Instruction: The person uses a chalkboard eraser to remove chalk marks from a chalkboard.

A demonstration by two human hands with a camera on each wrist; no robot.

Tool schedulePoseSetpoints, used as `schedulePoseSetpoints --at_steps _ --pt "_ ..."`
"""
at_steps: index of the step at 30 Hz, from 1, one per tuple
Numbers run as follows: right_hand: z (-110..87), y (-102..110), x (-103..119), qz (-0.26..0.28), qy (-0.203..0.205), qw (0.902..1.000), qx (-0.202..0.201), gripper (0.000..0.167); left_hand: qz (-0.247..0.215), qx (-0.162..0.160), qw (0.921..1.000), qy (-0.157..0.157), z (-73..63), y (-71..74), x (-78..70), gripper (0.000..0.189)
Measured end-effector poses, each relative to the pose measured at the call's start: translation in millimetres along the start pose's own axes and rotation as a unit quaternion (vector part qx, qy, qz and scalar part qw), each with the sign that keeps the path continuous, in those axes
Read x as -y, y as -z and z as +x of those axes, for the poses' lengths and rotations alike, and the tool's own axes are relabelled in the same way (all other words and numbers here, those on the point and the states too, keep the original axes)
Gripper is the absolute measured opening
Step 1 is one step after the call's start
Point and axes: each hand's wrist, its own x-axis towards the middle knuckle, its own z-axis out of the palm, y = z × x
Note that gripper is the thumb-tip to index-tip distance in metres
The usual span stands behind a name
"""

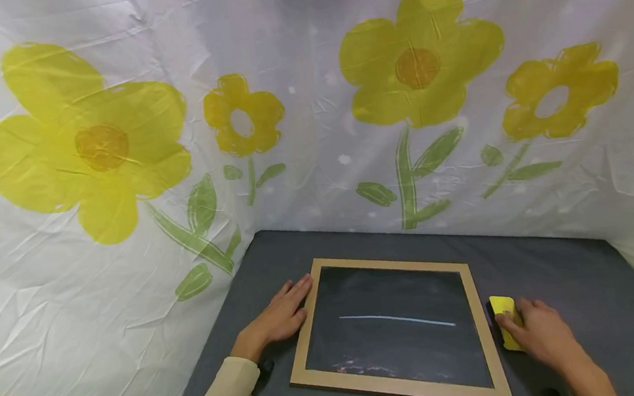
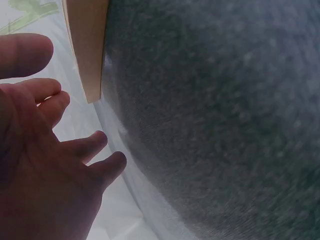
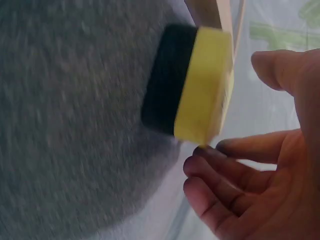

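A small blackboard in a light wooden frame lies on the dark grey cloth. A pale chalk line runs across its middle. My left hand rests at the frame's left side, fingers extended and fingertips right at the wood. To the right of the board lies a yellow blackboard eraser with a black felt underside, also seen in the right wrist view. My right hand is over the eraser's right side, its thumb and fingers spread around it; in the right wrist view the thumb stands apart from it.
The dark grey tabletop extends behind and to the right of the board. A white curtain printed with yellow flowers hangs along the back and left edges.
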Motion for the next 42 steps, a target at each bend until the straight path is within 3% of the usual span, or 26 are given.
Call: schedulePoseSetpoints --at_steps 4,12,15,18,22,29,42 --pt "1.6 -5.5 5.3 -0.003 -0.005 0.9999 -0.008 0.094 -0.006 0.005 1.0000 -0.006 -2.1 -4.8 4.2 0.069" --pt "1.4 -10.3 20.0 0.008 -0.062 0.9978 -0.021 0.083 0.008 0.047 0.9980 0.041 -4.7 7.1 -23.3 0.068" --pt "2.0 -10.2 23.4 0.005 -0.075 0.9967 -0.028 0.079 0.008 0.049 0.9973 0.054 -3.2 5.4 -22.3 0.068" --pt "1.6 -8.3 24.8 0.002 -0.081 0.9962 -0.033 0.077 0.005 0.038 0.9979 0.052 -0.9 -3.4 -8.7 0.068" --pt "-2.2 -2.2 24.8 0.011 -0.069 0.9962 -0.052 0.075 0.008 0.029 0.9986 0.043 0.9 -12.6 6.0 0.068" --pt "-6.2 12.6 33.7 0.033 -0.037 0.9944 -0.093 0.072 0.026 0.062 0.9960 0.059 -2.1 9.1 -29.3 0.067" --pt "-4.9 15.6 53.1 0.037 0.008 0.9951 -0.091 0.076 0.016 0.071 0.9953 0.064 -2.6 9.6 -30.2 0.067"
